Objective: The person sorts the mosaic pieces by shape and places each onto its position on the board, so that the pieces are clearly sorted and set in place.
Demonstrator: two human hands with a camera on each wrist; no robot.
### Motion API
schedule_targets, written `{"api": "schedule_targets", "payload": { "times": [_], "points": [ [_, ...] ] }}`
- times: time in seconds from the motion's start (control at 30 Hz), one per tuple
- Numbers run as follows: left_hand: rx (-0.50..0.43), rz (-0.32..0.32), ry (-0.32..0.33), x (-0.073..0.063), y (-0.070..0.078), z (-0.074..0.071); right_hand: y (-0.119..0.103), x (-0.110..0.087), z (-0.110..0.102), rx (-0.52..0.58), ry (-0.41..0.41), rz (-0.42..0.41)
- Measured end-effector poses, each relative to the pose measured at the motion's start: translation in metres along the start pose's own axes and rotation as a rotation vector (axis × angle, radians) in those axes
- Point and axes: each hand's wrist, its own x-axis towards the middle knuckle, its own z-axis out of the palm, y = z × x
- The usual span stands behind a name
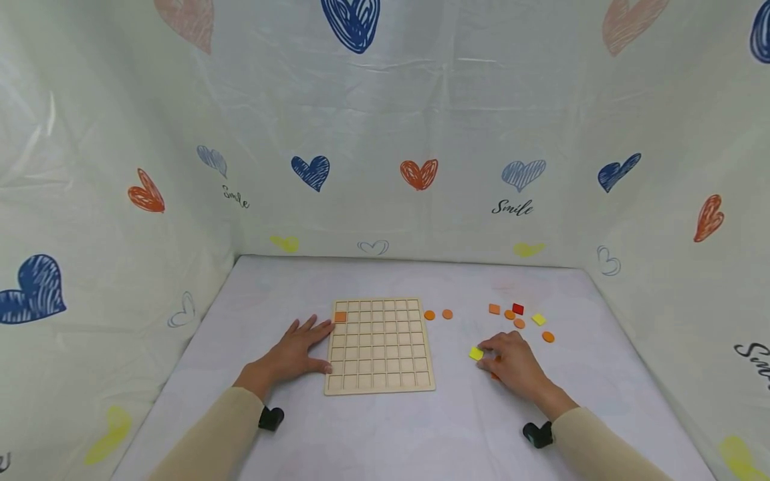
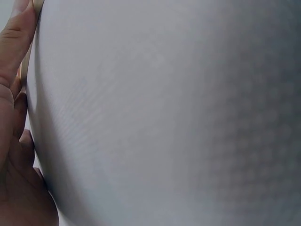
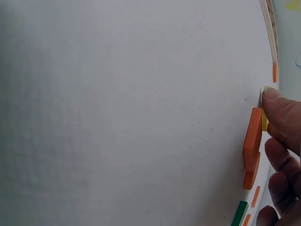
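Observation:
A square wooden board point(image 1: 379, 347) with a grid of cells lies on the table, an orange square tile point(image 1: 340, 316) in its top-left cell. My left hand point(image 1: 295, 347) rests along the board's left edge with fingers spread and thumb at the lower side. To the right of the board, my right hand point(image 1: 511, 361) pinches a yellow square tile point(image 1: 476, 353) between thumb and fingertips. From the right wrist, the thumb point(image 3: 282, 113) covers part of that yellow tile point(image 3: 264, 123). Orange pieces point(image 3: 252, 139) lie beside it, mostly hidden under the hand in the head view.
Two orange discs point(image 1: 430, 315) lie just right of the board. Farther right are an orange square point(image 1: 494, 309), a red tile point(image 1: 518, 309), another yellow tile point(image 1: 538, 319) and several orange discs point(image 1: 548, 337). A green piece point(image 3: 240, 214) shows in the right wrist view.

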Motion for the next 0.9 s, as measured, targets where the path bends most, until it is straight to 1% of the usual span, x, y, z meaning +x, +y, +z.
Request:
{"api": "schedule_targets", "payload": {
  "times": [0.3,0.47,0.7,0.8,0.9],
  "points": [
    [-0.01,0.002,0.002,-0.001,-0.001,0.0,-0.002,0.006,0.002,-0.018,-0.011,-0.004],
    [-0.027,-0.001,-0.013,-0.003,0.002,-0.002,-0.004,0.006,0.002,-0.025,-0.006,0.01],
    [-0.048,-0.028,-0.038,-0.004,0.009,-0.007,-0.006,0.007,0.002,-0.026,-0.012,0.016],
    [-0.053,-0.027,-0.041,-0.004,0.01,-0.007,-0.007,0.007,0.001,-0.032,-0.015,0.018],
    [-0.044,-0.012,-0.039,-0.003,0.01,-0.006,-0.008,0.008,-0.001,-0.036,-0.018,0.025]
  ]
}}
